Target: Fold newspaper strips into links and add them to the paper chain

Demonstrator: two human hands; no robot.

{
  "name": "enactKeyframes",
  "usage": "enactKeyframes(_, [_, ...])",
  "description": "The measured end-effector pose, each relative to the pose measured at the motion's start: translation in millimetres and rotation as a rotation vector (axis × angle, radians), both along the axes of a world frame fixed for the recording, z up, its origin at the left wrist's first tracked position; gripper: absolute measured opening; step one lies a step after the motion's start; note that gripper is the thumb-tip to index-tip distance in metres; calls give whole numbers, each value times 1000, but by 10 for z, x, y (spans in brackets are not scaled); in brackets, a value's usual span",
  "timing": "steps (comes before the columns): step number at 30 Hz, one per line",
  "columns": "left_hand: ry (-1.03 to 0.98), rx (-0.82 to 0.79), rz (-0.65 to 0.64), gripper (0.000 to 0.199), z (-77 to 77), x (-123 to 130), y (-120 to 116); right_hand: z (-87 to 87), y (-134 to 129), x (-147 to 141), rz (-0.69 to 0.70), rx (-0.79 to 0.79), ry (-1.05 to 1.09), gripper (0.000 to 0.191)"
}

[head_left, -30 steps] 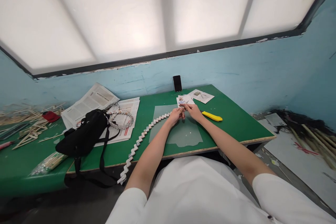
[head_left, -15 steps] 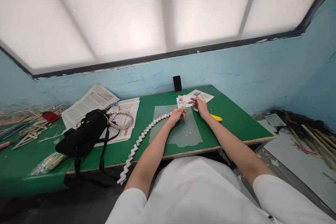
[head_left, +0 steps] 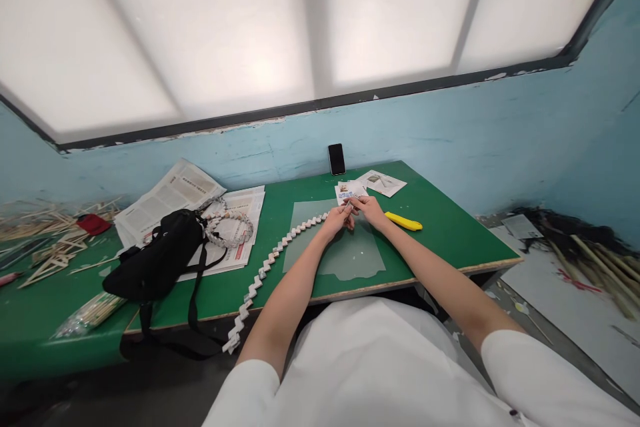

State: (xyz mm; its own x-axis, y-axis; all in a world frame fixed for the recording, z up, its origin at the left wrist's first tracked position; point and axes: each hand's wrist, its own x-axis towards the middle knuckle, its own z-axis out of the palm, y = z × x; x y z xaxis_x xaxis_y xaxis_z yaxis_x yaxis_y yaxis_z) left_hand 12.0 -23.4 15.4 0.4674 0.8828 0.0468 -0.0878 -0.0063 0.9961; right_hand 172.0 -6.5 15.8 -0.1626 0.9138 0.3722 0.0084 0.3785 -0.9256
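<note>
A long zigzag chain of folded paper (head_left: 270,259) runs from the table's front edge up to my left hand (head_left: 339,219), whose fingers are closed on its far end. Fingertips of my right hand (head_left: 369,208) meet those of my left at that end, pinched together; what they hold there is too small to make out. Both hands are over the upper part of a translucent sheet (head_left: 357,253). Just behind them lie small printed papers (head_left: 346,191). The yellow cutter (head_left: 404,221) rests to the right of my right hand.
A phone (head_left: 337,159) leans on the wall behind the green table (head_left: 450,233). To the left are newspapers (head_left: 170,197), a black bag (head_left: 155,260), a woven paper ring (head_left: 250,230), wooden sticks (head_left: 65,250) and a bagged stick bundle (head_left: 93,313).
My right hand has moved left and down to meet my left hand, and its spread fingers have closed. My left hand has stayed at the chain's end.
</note>
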Motion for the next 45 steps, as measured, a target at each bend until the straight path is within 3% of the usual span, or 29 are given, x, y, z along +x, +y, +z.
enactKeyframes(15, [10, -30, 24, 52, -12, 45, 9, -46, 101, 133, -134, 4, 124, 42])
enactKeyframes(21, [-91, 69, 360, 41, -3, -20, 63, -20, 86, 168, -229, 50, 49, 46])
enactKeyframes(24, [-174, 43, 438, 38, 21, -43, 84, -3, 69, 188, -241, 62, 14, 47])
enactKeyframes(30, [-242, 9, 424, 38, 42, -2, 87, -32, 85, 173, -262, 60, 10, 47])
enactKeyframes(39, [-182, 96, 397, 41, 36, -22, 73, -90, 133, 195, -278, -6, 95, 44])
enactKeyframes(45, [-162, 133, 372, 47, 49, -40, 43, -100, 159, 180, -225, -61, 183, 32])
